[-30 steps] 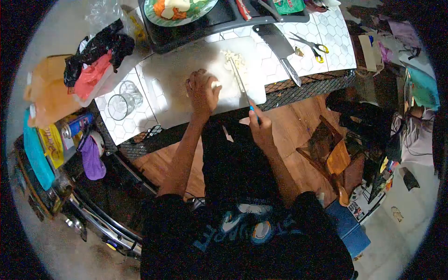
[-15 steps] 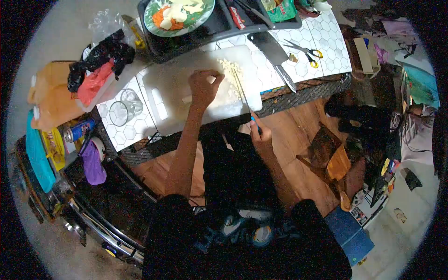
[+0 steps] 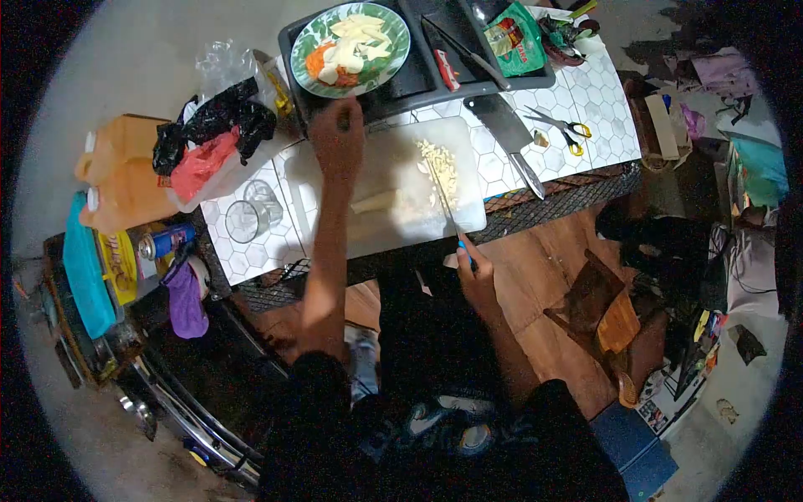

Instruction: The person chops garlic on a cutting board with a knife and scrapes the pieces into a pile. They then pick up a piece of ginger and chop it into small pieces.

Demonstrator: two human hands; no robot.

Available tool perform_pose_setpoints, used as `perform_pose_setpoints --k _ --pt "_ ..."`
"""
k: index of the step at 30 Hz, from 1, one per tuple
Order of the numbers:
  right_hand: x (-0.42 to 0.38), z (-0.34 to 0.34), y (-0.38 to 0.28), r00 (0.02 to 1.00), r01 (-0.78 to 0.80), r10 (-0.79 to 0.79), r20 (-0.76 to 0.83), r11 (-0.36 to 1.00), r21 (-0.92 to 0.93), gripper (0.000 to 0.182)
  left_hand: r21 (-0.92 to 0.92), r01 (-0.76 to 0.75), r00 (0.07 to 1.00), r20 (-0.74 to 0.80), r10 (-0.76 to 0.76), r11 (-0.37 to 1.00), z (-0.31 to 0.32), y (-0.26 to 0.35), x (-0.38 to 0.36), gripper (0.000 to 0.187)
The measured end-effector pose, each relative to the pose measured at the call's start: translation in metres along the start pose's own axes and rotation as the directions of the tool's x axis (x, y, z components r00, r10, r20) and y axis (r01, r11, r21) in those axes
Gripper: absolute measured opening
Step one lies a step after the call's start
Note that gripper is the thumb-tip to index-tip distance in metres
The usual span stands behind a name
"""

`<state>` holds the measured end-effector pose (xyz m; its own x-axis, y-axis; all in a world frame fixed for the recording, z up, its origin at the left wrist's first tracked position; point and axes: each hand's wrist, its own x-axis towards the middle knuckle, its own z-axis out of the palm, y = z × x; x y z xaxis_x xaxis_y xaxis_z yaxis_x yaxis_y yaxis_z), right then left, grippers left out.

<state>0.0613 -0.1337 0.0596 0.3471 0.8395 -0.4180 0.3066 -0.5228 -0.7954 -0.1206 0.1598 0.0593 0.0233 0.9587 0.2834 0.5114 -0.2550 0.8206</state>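
My right hand [image 3: 477, 272] grips a knife [image 3: 446, 205] by its blue handle. Its narrow blade reaches over the white cutting board [image 3: 389, 238], against small pale chopped pieces [image 3: 447, 167]. A longer pale strip [image 3: 374, 202] lies on the board's left half. My left hand [image 3: 337, 138] is over the board's far left corner, just below the plate [image 3: 299, 77]. Its fingers are curled closed, and anything inside them is hidden. On the green-patterned plate are pale slices [image 3: 361, 35] and orange pieces [image 3: 316, 63].
Right of the board lie a cleaver [image 3: 502, 121], its handle overhanging the table edge, and yellow-handled scissors [image 3: 565, 124]. A black tray [image 3: 393, 105] holds the plate, another knife [image 3: 468, 54] and a green packet [image 3: 514, 42]. Clear glasses [image 3: 251, 213] stand left, near plastic bags [image 3: 213, 151].
My left hand has moved from beside the chopped pieces up and left toward the plate. The knife stays in my right hand by the pieces. The whole view has shifted slightly.
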Motion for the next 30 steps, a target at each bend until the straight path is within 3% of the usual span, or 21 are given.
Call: perform_pose_setpoints --k 1,3,5,6,7,8,11,13,14,15,16,18,20,22,23,25,27,30 --pt "0.001 0.004 0.003 1.000 -0.003 0.003 0.000 1.000 0.005 0.037 0.068 -0.029 1.000 -0.004 0.029 0.997 0.006 -0.010 -0.029 0.022" --pt "0.002 0.009 0.008 0.981 0.186 -0.183 -0.067 0.982 0.043 0.039 0.155 -0.049 0.999 0.022 0.046 0.987 0.017 -0.022 -0.089 0.020" --pt "0.003 0.010 0.010 0.990 0.138 -0.137 -0.026 0.989 0.047 0.039 0.177 -0.030 0.998 0.064 0.019 0.984 0.027 -0.046 -0.126 0.019" --pt "0.002 0.011 0.011 0.995 0.098 -0.099 0.016 0.994 0.049 0.040 0.248 -0.163 0.977 0.174 0.121 0.955 0.031 -0.067 -0.142 0.019" --pt "0.003 0.012 0.009 0.988 0.153 -0.153 -0.008 0.988 0.027 0.044 0.296 -0.300 0.933 0.289 0.214 0.907 0.031 -0.068 -0.150 0.018" --pt "0.001 0.014 0.009 0.991 0.133 -0.133 -0.004 0.991 0.021 0.044 0.290 -0.289 0.932 0.302 0.200 0.912 0.031 -0.069 -0.159 0.018" --pt "0.000 0.016 0.006 0.988 0.144 -0.146 0.043 0.988 0.058 0.044 0.334 -0.209 0.963 0.234 0.133 0.919 0.031 -0.042 -0.156 0.018" --pt "-0.001 0.018 0.003 0.990 0.129 -0.132 0.060 0.991 0.039 0.044 0.454 0.019 0.995 0.082 -0.062 0.891 0.047 -0.045 -0.158 0.019" --pt "-0.002 0.020 0.001 0.990 0.119 -0.121 0.075 0.993 0.026 0.044 0.452 0.018 0.994 0.089 -0.066 0.892 0.054 -0.045 -0.162 0.019" --pt "-0.002 0.014 -0.017 0.973 -0.116 0.107 0.205 0.993 0.030 0.043 0.535 0.054 0.997 0.017 -0.074 0.843 0.060 -0.045 -0.167 0.019" --pt "-0.004 0.018 -0.016 0.972 -0.123 0.115 0.203 0.992 0.029 0.043 0.611 0.094 0.996 -0.058 -0.074 0.786 0.066 -0.045 -0.170 0.019" --pt "-0.006 0.026 -0.013 0.990 0.025 -0.030 0.136 0.999 0.037 0.041 0.653 0.073 0.997 -0.044 -0.059 0.754 0.072 -0.044 -0.167 0.019" --pt "-0.005 0.034 -0.010 0.989 0.072 -0.078 0.125 0.996 0.052 0.041 0.700 0.058 0.998 -0.031 -0.050 0.712 0.074 -0.040 -0.168 0.019" --pt "-0.002 0.039 -0.008 0.985 0.118 -0.124 0.121 0.991 0.057 0.040 0.591 0.238 0.971 -0.165 -0.173 0.771 0.073 -0.006 -0.157 0.019" --pt "0.000 0.041 -0.008 0.979 0.166 -0.169 0.110 0.985 0.039 0.040 0.588 0.248 0.969 -0.164 -0.186 0.770 0.076 -0.012 -0.161 0.019" --pt "0.001 0.045 -0.005 0.972 0.210 -0.210 0.100 0.978 0.017 0.040 0.653 0.175 0.978 -0.200 -0.056 0.736 0.081 -0.026 -0.164 0.019" --pt "0.003 0.050 -0.007 0.955 0.295 -0.292 0.040 0.953 -0.068 0.038 0.623 0.188 0.975 -0.210 -0.069 0.759 0.083 -0.031 -0.166 0.019" --pt "0.000 0.046 -0.015 0.984 0.172 -0.164 0.073 0.978 -0.119 0.038 0.596 0.199 0.969 -0.236 -0.068 0.778 0.085 -0.031 -0.166 0.018"
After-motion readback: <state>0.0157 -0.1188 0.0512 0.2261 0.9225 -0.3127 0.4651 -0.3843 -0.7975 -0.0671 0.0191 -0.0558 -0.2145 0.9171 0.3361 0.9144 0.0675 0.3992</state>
